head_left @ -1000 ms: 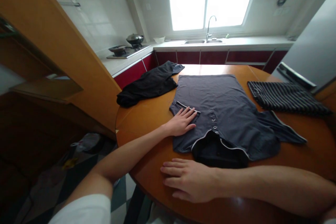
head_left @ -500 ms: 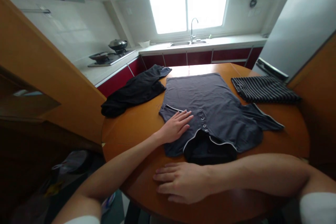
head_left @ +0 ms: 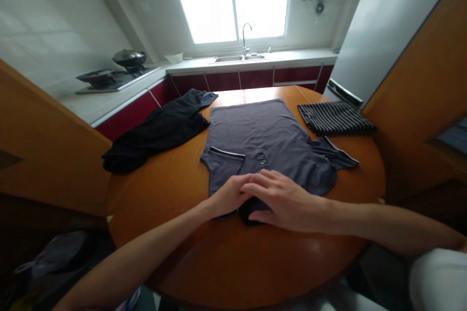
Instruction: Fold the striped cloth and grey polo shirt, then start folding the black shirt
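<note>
A dark grey polo shirt (head_left: 255, 126) with white piping lies spread on the round wooden table (head_left: 164, 175), its collar end toward me. One short sleeve is folded in over the left of its front; the other sticks out to the right. My right hand (head_left: 280, 199) rests over the black collar (head_left: 251, 211) with its fingers stretched out and thumb apart. Beside it, my left hand (head_left: 229, 198) lies on the shirt's left shoulder. Its fingertips go under the right hand's fingers, so whether they grip cloth is hidden. Most of the collar is covered.
A black garment (head_left: 156, 129) lies along the table's left side. At the right is a folded black-and-white striped cloth (head_left: 335, 117). Behind stand a counter with a sink (head_left: 239, 58), a stove with pans (head_left: 129, 58) and a fridge (head_left: 394, 24).
My right hand has moved forward from the bare table onto the collar. My left hand has shifted from the folded sleeve toward the collar, and the hands now overlap. The view has turned right.
</note>
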`<state>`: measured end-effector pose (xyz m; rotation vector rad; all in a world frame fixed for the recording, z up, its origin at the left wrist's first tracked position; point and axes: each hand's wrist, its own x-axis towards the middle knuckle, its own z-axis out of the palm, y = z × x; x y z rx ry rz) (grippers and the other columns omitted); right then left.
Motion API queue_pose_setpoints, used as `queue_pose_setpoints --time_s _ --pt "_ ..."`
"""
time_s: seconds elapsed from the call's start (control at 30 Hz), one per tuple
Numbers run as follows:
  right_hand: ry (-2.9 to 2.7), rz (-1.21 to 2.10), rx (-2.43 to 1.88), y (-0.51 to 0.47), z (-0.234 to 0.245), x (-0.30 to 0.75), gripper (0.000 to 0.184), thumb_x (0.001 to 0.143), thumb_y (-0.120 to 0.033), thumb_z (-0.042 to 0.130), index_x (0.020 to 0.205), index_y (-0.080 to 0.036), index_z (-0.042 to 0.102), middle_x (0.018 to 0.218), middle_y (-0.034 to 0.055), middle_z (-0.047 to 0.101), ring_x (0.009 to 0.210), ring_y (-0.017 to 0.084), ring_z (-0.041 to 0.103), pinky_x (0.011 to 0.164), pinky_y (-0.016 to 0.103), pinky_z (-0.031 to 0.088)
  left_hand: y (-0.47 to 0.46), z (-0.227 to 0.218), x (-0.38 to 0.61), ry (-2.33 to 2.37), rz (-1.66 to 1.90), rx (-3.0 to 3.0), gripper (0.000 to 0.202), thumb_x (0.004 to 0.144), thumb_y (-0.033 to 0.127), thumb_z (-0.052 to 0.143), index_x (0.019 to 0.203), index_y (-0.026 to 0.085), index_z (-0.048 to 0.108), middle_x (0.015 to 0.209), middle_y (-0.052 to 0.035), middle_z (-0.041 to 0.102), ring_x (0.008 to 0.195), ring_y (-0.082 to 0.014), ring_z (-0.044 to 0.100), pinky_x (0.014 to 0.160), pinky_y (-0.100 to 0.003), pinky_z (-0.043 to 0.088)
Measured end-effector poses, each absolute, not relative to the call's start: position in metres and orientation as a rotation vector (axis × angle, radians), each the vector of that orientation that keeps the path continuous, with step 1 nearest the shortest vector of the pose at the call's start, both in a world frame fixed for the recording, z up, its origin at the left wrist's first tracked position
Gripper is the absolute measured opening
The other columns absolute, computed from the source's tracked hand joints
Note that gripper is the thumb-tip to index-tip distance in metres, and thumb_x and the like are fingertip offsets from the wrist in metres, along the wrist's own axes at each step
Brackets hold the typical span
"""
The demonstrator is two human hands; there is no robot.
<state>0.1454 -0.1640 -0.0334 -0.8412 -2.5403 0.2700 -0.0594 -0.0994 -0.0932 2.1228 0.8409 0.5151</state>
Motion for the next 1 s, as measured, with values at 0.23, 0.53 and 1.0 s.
queue_pose_setpoints --time_s 0.23,0.53,1.0 --pt "-2.266 0.519 -1.475 -0.136 -0.095 0.204 0.024 0.098 -0.022 0.056 0.076 -0.019 0.065 0.076 0.0025 0.065 0.073 0.018 0.060 0.069 0.028 0.043 -0.089 -0.105 -0.055 0.885 0.532 2.038 0.030 0.097 0.028 0.051 0.114 0.016 0.073 0.106 -0.0028 0.076 0.096 -0.0205 0.069 0.087 -0.029 0.054" --pt "-2.133 0.225 -1.530 -0.133 -0.119 0.196 0.011 0.095 -0.018 0.057 0.103 -0.019 0.065 0.097 0.0078 0.064 0.094 0.023 0.059 0.086 0.035 0.047 -0.101 -0.110 -0.049 1.008 0.716 2.572 0.054 0.098 0.022 0.054 0.151 0.026 0.044 0.130 -0.0094 0.057 0.119 -0.0230 0.056 0.108 -0.042 0.047" --pt "-2.512 0.324 -1.387 -0.145 -0.125 0.198 0.075 0.101 -0.054 0.045 0.157 -0.007 0.031 0.163 0.0199 0.025 0.154 0.030 0.016 0.123 0.057 0.016 -0.103 -0.107 -0.055 0.588 0.088 2.839 0.083 0.101 0.058 0.043 0.163 0.018 0.005 0.167 -0.0145 0.011 0.155 -0.0259 0.010 0.126 -0.049 0.011"
